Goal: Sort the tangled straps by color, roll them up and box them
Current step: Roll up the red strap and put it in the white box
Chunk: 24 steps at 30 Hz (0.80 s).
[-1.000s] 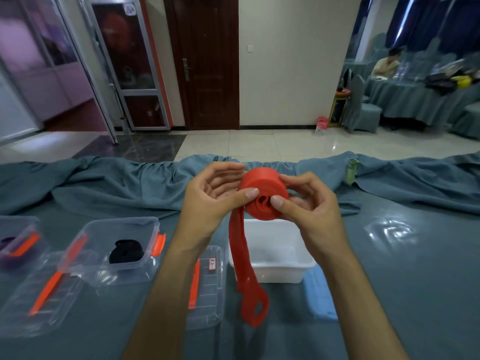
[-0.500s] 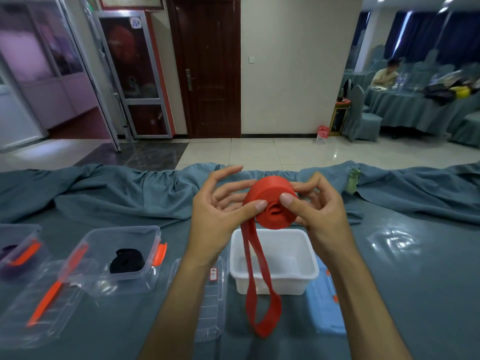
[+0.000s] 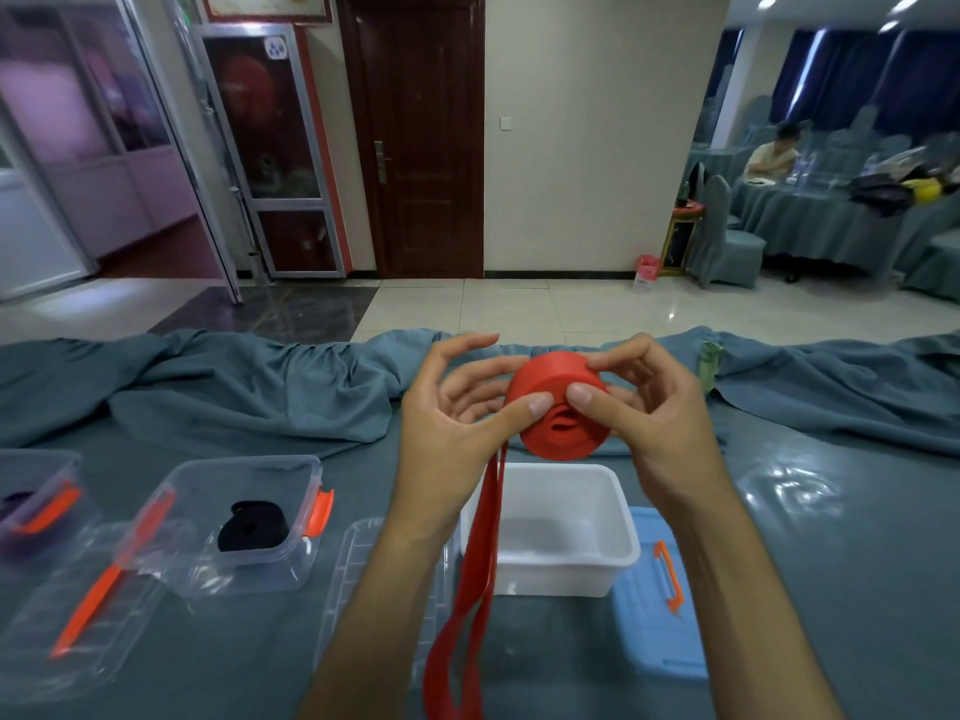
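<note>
A dark brown wooden door point(image 3: 418, 132) stands in a cream wall point(image 3: 587, 132), with a small white switch plate point(image 3: 505, 123) just right of the door. Left of the door is a glass cabinet with a metal and red frame point(image 3: 270, 148), and further left a purple-tinted glazed partition point(image 3: 78, 122). The floor point(image 3: 519, 309) below the door is pale glossy tile, darker to the left. Right of the door, beyond the wall, a second room holds grey-blue covered tables point(image 3: 810, 226) and chairs point(image 3: 722, 241), dark blue curtains point(image 3: 883, 85), ceiling spotlights point(image 3: 768, 1) and a seated person point(image 3: 774, 155). A small pink bin point(image 3: 647, 270) stands by the wall's corner.
</note>
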Available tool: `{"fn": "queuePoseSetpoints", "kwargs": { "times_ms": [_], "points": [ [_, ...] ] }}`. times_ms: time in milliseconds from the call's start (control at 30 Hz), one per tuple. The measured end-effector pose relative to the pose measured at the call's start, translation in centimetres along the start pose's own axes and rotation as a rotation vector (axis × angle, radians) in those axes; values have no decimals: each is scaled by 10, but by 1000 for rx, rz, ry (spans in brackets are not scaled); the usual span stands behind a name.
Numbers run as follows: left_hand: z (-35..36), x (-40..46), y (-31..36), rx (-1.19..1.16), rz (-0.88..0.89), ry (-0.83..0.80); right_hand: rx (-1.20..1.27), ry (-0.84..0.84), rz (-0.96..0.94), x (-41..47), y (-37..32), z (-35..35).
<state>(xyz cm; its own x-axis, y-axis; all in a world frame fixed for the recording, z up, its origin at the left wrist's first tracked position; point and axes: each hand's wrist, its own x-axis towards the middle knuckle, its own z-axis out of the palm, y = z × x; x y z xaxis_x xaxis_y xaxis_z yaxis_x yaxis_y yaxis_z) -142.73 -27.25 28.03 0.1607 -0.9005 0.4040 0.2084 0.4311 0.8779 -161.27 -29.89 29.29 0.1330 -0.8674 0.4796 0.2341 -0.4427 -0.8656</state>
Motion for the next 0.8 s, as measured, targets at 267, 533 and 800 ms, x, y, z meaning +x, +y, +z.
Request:
{"fn": "queuePoseSetpoints", "kwargs": {
  "times_ms": [267,533,800],
  "points": [
    [-20,-8,-11,53,-90,-39,126,11,148,-19,30,1],
    [-15,-11,-19,132,-103,-45,117,66,117,-24,37,-4],
    [-21,-15,-29,119,-113,3,22,33,203,-32,50,-8]
  ]
}}
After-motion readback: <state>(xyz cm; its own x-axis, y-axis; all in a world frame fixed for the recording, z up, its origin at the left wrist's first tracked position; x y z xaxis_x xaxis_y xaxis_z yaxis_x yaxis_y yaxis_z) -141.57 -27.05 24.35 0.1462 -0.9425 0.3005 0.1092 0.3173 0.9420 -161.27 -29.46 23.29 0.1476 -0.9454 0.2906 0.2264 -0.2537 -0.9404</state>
